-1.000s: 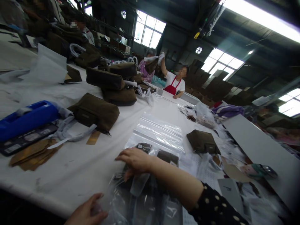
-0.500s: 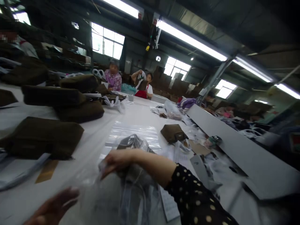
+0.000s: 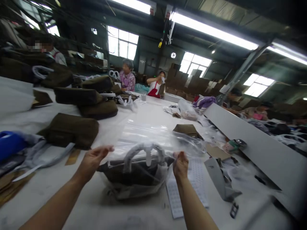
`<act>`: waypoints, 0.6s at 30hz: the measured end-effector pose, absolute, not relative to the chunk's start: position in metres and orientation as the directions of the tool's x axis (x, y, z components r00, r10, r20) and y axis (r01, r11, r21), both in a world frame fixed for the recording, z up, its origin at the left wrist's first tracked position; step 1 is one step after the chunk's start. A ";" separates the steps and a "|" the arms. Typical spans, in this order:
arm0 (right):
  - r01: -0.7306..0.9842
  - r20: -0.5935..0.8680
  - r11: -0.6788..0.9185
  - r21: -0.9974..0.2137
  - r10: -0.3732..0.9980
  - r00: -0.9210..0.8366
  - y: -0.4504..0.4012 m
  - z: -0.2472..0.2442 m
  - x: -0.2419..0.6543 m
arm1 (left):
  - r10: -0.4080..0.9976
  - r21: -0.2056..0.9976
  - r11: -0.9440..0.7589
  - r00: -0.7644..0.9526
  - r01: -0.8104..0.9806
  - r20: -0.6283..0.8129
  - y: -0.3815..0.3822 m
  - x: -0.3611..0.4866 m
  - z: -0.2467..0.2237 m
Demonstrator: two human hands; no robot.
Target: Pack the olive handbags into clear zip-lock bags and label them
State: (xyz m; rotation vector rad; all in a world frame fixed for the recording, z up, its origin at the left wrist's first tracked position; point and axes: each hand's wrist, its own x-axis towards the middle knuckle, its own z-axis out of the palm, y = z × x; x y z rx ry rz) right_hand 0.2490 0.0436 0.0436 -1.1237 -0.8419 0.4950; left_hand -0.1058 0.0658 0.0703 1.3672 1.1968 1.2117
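Note:
A dark olive handbag (image 3: 134,174) with wrapped, upright handles sits in front of me, with clear plastic (image 3: 129,191) around its lower part. My left hand (image 3: 97,159) is at the bag's left side, thumb and fingers close together; what they pinch, if anything, is too small to make out. At the bag's right side my right hand (image 3: 181,163) is closed on the clear plastic, which spreads up and to the right from it. Flat clear plastic bags (image 3: 144,132) lie behind the handbag. Printed sheets (image 3: 176,198) lie under and beside my right hand.
Several olive bags (image 3: 72,129) are piled at the left, near a blue object (image 3: 11,145). Another olive bag (image 3: 188,129) lies at the right. A long white board (image 3: 251,153) slants along the right side. Other people sit farther back.
The handbag now sits upright, facing me, with its handles up. My right hand has moved from across the bag to its right side; my left hand has risen to its left side. The view has shifted left.

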 end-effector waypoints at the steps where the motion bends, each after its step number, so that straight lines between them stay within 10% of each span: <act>1: 0.037 0.302 0.355 -0.934 0.729 0.614 0.036 0.034 0.251 | 0.997 0.995 -0.073 -0.017 0.070 0.074 0.064 -0.103 0.070; 5: -0.042 0.269 0.350 -0.936 0.786 0.557 0.019 0.038 0.278 | 0.957 0.951 -0.177 -0.270 -0.254 0.106 0.056 -0.099 0.086; 11: -0.127 0.375 0.505 -0.854 0.766 0.522 0.003 0.099 0.314 | 0.978 0.971 -0.146 0.119 -0.187 0.170 0.037 -0.110 0.111; 18: -0.311 0.238 0.495 -0.811 0.766 0.598 0.029 0.124 0.311 | 0.954 0.856 -0.258 -0.255 -0.448 0.154 0.071 -0.089 0.130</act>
